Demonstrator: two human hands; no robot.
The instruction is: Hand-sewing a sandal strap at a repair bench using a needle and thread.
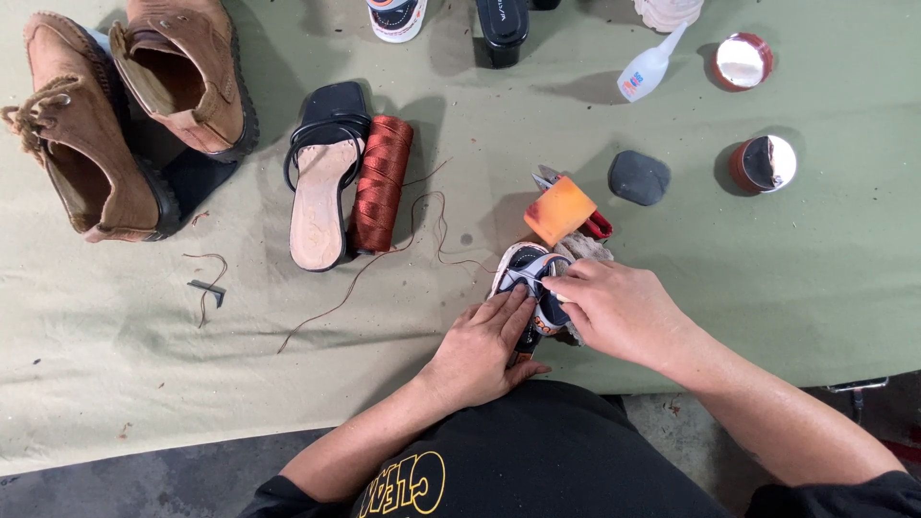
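Striped small sandal [530,278] lies pressed under flat left hand [483,347], pinched by right hand [619,309].

The scene is brightly and evenly lit from above and somewhat from the right. Soft shadows fall leftward from the orange block [559,210], the spool of rust-red thread [381,183] and the brown suede shoes [129,115] onto the green cloth [767,288]. Two round tin lids [753,110] throw back white glare. Focus is sharp throughout; the wide lens bends the edges slightly.
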